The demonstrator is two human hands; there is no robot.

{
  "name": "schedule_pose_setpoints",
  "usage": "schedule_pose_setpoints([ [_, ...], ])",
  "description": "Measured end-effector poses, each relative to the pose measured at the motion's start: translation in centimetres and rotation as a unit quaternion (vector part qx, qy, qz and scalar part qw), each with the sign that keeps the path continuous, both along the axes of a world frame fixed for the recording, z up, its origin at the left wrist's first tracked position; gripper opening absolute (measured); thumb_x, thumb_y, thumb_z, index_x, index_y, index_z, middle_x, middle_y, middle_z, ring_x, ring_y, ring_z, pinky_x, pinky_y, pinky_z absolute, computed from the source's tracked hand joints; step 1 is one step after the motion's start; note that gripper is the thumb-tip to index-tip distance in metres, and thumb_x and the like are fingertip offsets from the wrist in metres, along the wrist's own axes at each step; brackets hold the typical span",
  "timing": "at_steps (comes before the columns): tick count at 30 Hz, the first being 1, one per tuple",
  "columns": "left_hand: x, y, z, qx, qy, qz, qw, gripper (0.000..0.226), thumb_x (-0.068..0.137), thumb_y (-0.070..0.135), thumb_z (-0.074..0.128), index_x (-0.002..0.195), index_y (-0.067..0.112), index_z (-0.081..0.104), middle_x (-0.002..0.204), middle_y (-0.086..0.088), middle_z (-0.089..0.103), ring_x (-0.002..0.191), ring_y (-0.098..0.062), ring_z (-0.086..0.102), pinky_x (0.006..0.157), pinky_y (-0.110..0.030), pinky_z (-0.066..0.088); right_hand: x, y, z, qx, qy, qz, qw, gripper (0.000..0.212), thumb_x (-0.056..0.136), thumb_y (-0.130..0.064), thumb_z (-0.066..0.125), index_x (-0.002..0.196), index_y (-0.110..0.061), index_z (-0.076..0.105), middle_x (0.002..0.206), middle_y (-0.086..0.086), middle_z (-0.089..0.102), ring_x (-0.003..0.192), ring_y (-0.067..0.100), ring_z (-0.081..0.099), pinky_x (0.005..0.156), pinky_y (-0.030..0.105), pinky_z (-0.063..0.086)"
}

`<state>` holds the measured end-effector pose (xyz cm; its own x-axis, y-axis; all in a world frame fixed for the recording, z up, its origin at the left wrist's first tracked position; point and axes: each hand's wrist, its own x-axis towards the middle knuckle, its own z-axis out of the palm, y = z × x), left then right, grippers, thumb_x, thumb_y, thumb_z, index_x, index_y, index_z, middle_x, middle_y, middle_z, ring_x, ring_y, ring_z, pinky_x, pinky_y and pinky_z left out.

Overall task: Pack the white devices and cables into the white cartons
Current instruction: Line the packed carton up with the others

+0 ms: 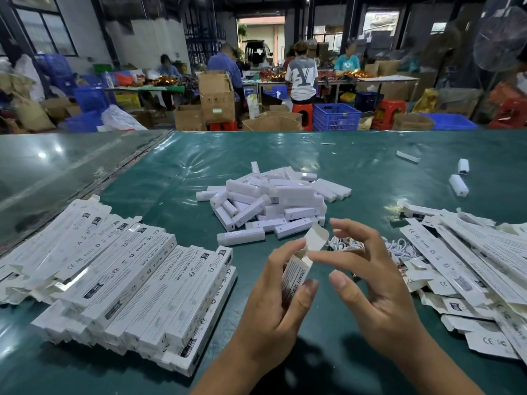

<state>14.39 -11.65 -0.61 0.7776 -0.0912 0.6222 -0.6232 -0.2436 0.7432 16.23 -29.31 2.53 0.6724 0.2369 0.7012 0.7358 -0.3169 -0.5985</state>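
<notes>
The bench [176, 178] is being covered by a green sheet under glossy clear film. A heap of white devices [271, 201] is being carried at its middle, with a tangle of white cables [399, 249] just beside it and three stray devices [458, 185] lying well apart toward the far right. Closed cartons [128, 280] are being kept in stacked rows on the left, while flat, unfolded cartons [470, 266] are being left in a loose pile on the right.
</notes>
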Motion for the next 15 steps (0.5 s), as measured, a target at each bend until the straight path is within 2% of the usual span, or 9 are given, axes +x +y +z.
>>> schedule_pose_setpoints([
  [2, -0.1, 0.0, 0.2, -0.001, -0.021, -0.001, 1.0, 0.041, 0.1, 0.05, 0.052, 0.139, 0.045, 0.04, 0.112, 0.021, 0.054, 0.075, 0.008, 0.053, 0.069, -0.007, 0.037, 0.0, 0.1, 0.0, 0.021, 0.02, 0.022, 0.999, 0.033, 0.101, -0.049, 0.052, 0.119, -0.033, 0.074, 0.137, 0.0, 0.057, 0.13, 0.023, 0.054, 0.103, 0.028, 0.044],
  [3, -0.1, -0.1, 0.3, 0.004, -0.04, 0.001, 0.999, 0.038, 0.1, 0.047, 0.054, 0.137, 0.042, 0.042, 0.114, 0.022, 0.053, 0.073, 0.006, 0.051, 0.068, -0.008, 0.037, 0.0, 0.1, -0.1, 0.067, 0.046, 0.046, 0.996, 0.035, 0.1, -0.053, 0.052, 0.118, -0.033, 0.074, 0.129, 0.0, 0.063, 0.122, 0.019, 0.06, 0.1, 0.027, 0.046],
  [4, -0.2, -0.2, 0.5, 0.014, -0.059, 0.005, 0.998, 0.036, 0.101, 0.045, 0.055, 0.134, 0.04, 0.043, 0.117, 0.023, 0.052, 0.073, 0.004, 0.05, 0.067, -0.009, 0.038, 0.0, 0.3, 0.0, 0.147, 0.093, 0.084, 0.981, 0.037, 0.098, -0.055, 0.055, 0.118, -0.03, 0.074, 0.118, 0.002, 0.069, 0.109, 0.016, 0.065, 0.094, 0.026, 0.049],
  [6, -0.2, -0.5, 0.7, 0.029, -0.081, 0.01, 0.996, 0.033, 0.1, 0.041, 0.058, 0.13, 0.037, 0.044, 0.118, 0.024, 0.05, 0.081, 0.008, 0.051, 0.073, -0.007, 0.037, 0.0, 0.7, 0.3, 0.297, 0.217, 0.152, 0.917, 0.047, 0.091, -0.058, 0.065, 0.118, -0.021, 0.072, 0.097, 0.012, 0.073, 0.088, 0.022, 0.067, 0.082, 0.029, 0.054],
  [7, -0.2, -0.7, 0.6, 0.034, -0.085, 0.009, 0.996, 0.033, 0.099, 0.041, 0.06, 0.128, 0.036, 0.045, 0.118, 0.023, 0.05, 0.086, 0.01, 0.051, 0.077, -0.006, 0.037, 0.1, 0.7, 0.3, 0.309, 0.249, 0.156, 0.905, 0.053, 0.087, -0.061, 0.068, 0.117, -0.017, 0.071, 0.094, 0.016, 0.072, 0.085, 0.023, 0.065, 0.079, 0.032, 0.054],
  [9, -0.1, -1.0, 0.5, 0.038, -0.092, 0.012, 0.995, 0.033, 0.099, 0.042, 0.06, 0.127, 0.034, 0.045, 0.119, 0.021, 0.051, 0.092, 0.01, 0.053, 0.081, -0.006, 0.039, 0.1, 0.9, 0.1, 0.262, 0.249, 0.128, 0.923, 0.058, 0.086, -0.065, 0.066, 0.114, -0.014, 0.074, 0.096, 0.016, 0.072, 0.085, 0.025, 0.064, 0.079, 0.036, 0.053],
  [12, -0.1, -1.0, 0.2, 0.018, -0.092, 0.005, 0.996, 0.034, 0.103, 0.044, 0.052, 0.133, 0.032, 0.044, 0.123, 0.018, 0.054, 0.106, -0.003, 0.06, 0.089, -0.015, 0.044, -0.5, 1.2, 0.5, 0.208, 0.197, 0.111, 0.952, 0.045, 0.095, -0.06, 0.055, 0.108, -0.023, 0.078, 0.089, 0.001, 0.071, 0.081, 0.017, 0.064, 0.078, 0.024, 0.051],
  [15, -0.4, -1.1, -0.2, -0.019, -0.06, -0.011, 0.998, 0.038, 0.103, 0.045, 0.051, 0.138, 0.039, 0.037, 0.123, 0.013, 0.059, 0.102, -0.013, 0.065, 0.085, -0.025, 0.05, -1.0, 1.3, 1.1, 0.183, 0.149, 0.093, 0.967, 0.035, 0.095, -0.056, 0.057, 0.101, -0.03, 0.079, 0.086, -0.005, 0.073, 0.078, 0.011, 0.066, 0.074, 0.016, 0.05],
])
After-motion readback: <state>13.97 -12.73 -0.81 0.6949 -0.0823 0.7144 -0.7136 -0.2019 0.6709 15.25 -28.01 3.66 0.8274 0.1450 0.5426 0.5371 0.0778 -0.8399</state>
